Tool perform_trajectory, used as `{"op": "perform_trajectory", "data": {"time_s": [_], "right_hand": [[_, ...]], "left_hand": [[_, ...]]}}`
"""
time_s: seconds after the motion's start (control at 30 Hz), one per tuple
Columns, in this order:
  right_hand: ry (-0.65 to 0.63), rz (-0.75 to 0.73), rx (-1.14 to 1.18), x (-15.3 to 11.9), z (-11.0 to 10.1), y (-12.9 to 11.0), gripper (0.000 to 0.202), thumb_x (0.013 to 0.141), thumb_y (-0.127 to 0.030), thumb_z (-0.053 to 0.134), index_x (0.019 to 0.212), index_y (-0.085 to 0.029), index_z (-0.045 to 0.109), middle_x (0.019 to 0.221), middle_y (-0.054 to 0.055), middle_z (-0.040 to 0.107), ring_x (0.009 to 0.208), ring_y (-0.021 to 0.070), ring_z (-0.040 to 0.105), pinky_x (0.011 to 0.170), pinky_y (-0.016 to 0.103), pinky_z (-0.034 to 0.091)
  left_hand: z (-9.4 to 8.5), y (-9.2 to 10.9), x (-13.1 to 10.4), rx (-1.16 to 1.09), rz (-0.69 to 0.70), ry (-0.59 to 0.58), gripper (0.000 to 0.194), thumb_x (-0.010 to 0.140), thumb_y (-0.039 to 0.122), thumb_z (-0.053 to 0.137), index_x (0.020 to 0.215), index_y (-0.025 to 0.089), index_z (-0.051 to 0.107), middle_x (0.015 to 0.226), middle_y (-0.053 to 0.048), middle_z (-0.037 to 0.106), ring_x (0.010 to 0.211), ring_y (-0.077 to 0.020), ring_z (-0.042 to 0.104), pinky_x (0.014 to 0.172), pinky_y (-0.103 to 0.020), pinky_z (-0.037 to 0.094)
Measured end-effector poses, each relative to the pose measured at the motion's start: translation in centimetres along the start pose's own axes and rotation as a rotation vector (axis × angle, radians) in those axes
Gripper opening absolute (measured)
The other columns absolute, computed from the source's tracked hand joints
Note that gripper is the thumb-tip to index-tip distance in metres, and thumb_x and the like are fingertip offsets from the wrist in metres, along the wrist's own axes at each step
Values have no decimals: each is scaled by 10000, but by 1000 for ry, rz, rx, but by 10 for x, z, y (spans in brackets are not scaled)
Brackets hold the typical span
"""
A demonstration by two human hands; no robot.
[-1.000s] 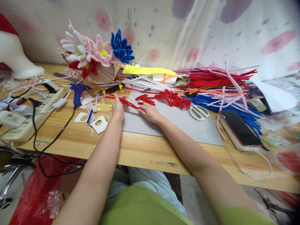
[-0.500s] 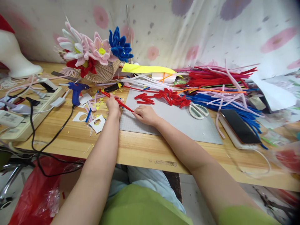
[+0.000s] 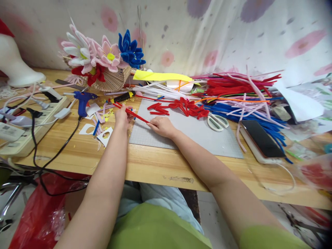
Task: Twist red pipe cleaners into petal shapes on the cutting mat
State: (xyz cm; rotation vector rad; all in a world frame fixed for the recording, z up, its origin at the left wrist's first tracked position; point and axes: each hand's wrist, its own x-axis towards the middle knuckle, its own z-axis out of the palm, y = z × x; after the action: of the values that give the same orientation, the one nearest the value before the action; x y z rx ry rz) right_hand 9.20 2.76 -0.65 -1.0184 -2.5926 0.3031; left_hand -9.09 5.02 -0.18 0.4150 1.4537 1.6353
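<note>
One head-worn view looks forward and down over the nearby bench (image 3: 155,166), green shirt (image 3: 158,228) at six o'clock, floral curtain (image 3: 178,34) at twelve.

No text is legible, the label (image 3: 10,128) on the white adapter (image 3: 5,138) included.

- At my left, a cream power strip (image 3: 52,112) carries several plugs (image 3: 52,93).
- Behind it stands a white form (image 3: 17,62) with a red top (image 3: 5,29).
- At my right, a dark phone (image 3: 261,138) lies on a white block (image 3: 254,150).
- Behind the table (image 3: 155,166) hangs a flowered curtain (image 3: 186,41).
- Below, I see a red plastic bag (image 3: 36,218).
</note>
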Motion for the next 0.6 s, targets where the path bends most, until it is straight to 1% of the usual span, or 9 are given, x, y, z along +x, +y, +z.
{"op": "perform_trajectory", "data": {"time_s": [0.07,0.17,0.27,0.37,0.47,0.57,0.6], "right_hand": [[-4,29,15,0,0,1,400,937,-363,364,778,-144,659,819,75,667,764,143,541,651,264,287],[2,49,52,1,0,0,420,937,-385,362,759,-146,657,800,66,666,749,135,540,641,255,284],[24,56,67,1,1,-1,410,937,-377,365,763,-146,656,805,64,666,755,132,542,639,251,283],[39,50,64,2,3,-3,411,937,-373,366,755,-145,655,800,65,665,755,131,544,638,254,278],[45,26,56,3,5,-8,420,938,-373,362,733,-149,653,777,61,660,743,129,540,634,259,269],[28,-7,37,5,5,-14,418,939,-353,359,714,-150,647,758,60,655,726,127,533,629,263,262],[20,-16,26,5,4,-17,417,940,-344,357,709,-149,644,752,61,653,718,126,530,629,265,260]], "left_hand": [[0,5,-1,-77,-106,-78,351,856,415,487,628,161,567,464,14,473,391,-81,461,445,-190,421],[2,11,-4,-159,-179,-131,321,835,429,534,655,166,569,468,25,467,393,-72,466,426,-172,408],[5,14,-5,-177,-209,-114,311,843,419,528,662,168,556,460,35,454,375,-65,453,404,-166,395],[11,16,-4,-158,-228,-60,330,891,395,441,664,175,536,432,43,413,346,-65,424,371,-160,367],[19,15,0,-124,-193,30,349,920,342,373,634,182,492,399,59,330,307,-53,340,336,-144,299],[27,10,11,-82,-69,134,332,911,297,388,597,193,415,418,63,332,306,-52,306,342,-156,282],[29,7,16,-70,-24,135,324,903,290,403,593,198,394,428,63,337,311,-55,308,345,-163,276]]}}
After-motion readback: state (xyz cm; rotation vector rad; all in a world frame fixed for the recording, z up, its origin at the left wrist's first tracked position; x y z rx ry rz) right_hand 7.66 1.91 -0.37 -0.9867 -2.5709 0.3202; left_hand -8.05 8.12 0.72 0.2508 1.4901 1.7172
